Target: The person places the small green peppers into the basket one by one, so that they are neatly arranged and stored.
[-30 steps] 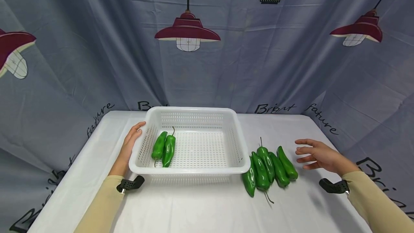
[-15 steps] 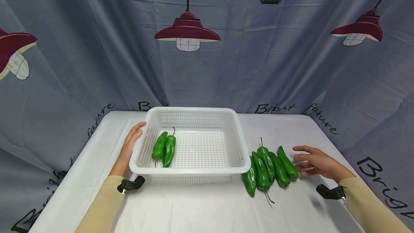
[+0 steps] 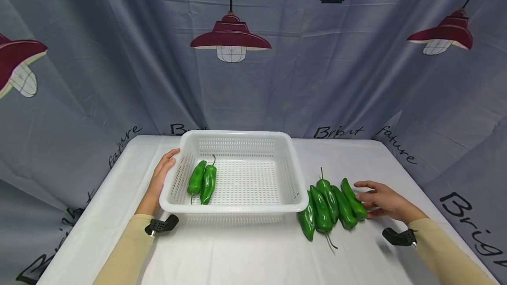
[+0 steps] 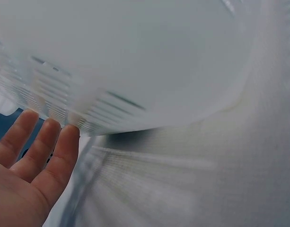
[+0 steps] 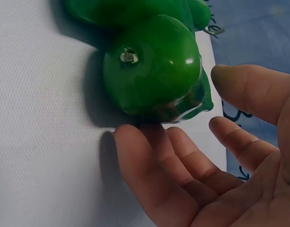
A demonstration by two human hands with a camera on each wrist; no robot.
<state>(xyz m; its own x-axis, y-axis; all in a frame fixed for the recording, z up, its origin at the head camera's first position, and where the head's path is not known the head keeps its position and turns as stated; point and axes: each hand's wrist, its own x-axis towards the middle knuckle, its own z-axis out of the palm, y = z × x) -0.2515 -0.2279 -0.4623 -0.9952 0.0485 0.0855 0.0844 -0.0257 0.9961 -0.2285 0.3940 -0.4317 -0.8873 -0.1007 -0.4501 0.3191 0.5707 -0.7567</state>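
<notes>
A white plastic basket stands on the table with two green peppers lying inside, toward its left wall. My left hand rests along the basket's left side, and in the left wrist view straight fingers touch the slotted wall. Right of the basket, several green peppers lie side by side in a row. At the outermost pepper is my right hand. Seen from the right wrist, its fingertips reach right to the pepper's side, while the thumb stands apart from it.
The row's leftmost pepper lies right against the basket's front right corner. A white cloth covers the table. Behind and at the sides hangs a grey-blue curtain printed with lamps and lettering.
My right hand has moved left and a little down, closing the distance to the outermost pepper. The left hand, basket and peppers have stayed in place.
</notes>
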